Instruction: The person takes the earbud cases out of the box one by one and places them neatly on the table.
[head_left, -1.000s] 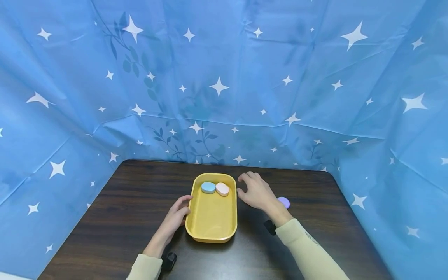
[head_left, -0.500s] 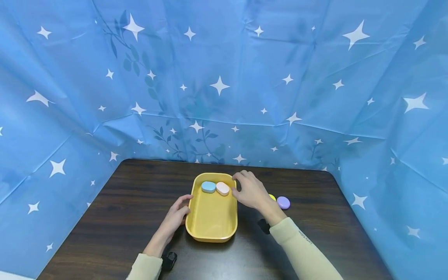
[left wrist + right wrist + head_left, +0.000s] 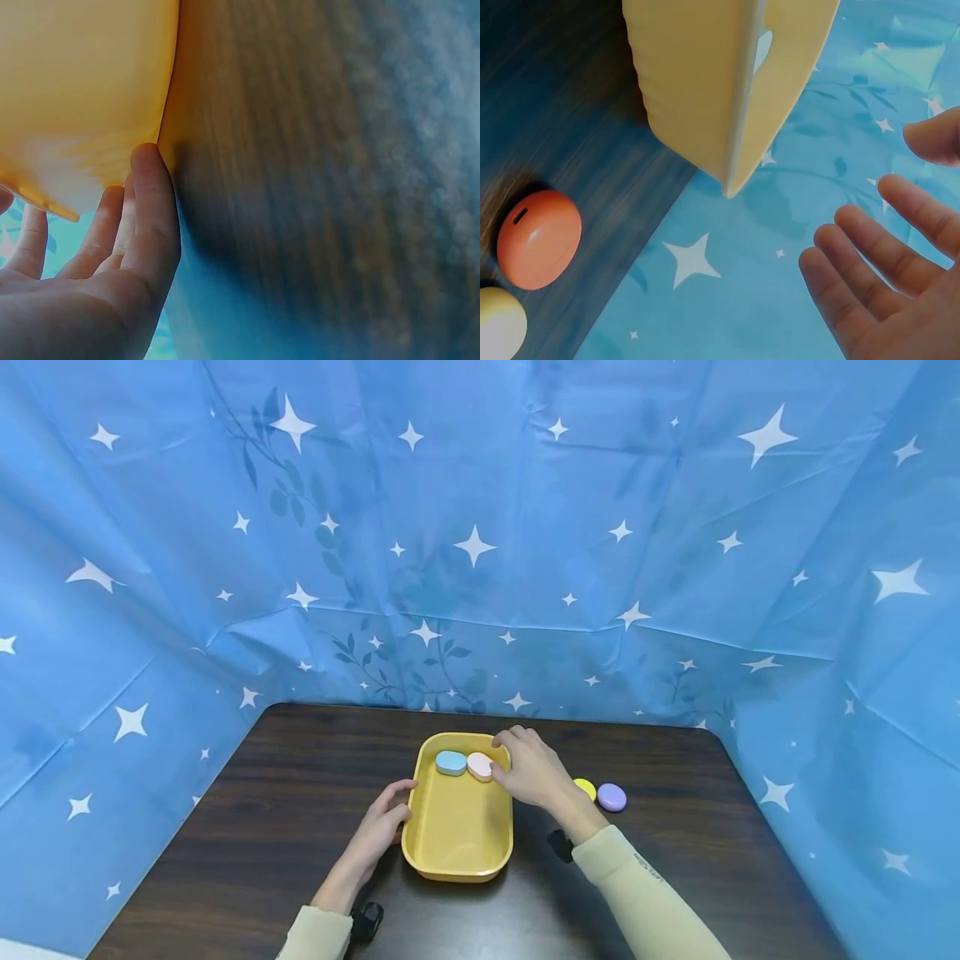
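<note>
A yellow oblong tray sits on the table. Near its far end lie a light blue oval piece and a pale pink oval piece. My left hand rests its fingertips against the tray's left wall; the left wrist view shows those fingers fairly straight. Over the far right rim, my right hand hovers with bent, loose fingers, its thumb overlapping the pink piece's right end in the head view. The right wrist view shows that hand with nothing between its fingers.
Right of the tray, a yellow round piece and a purple one lie side by side on the dark wooden table. An orange round piece with a dark slot shows in the right wrist view. A starry blue curtain hangs behind.
My right hand has moved left, from beside the tray to over its right rim, uncovering the yellow round piece. My left hand stays at the tray's wall.
</note>
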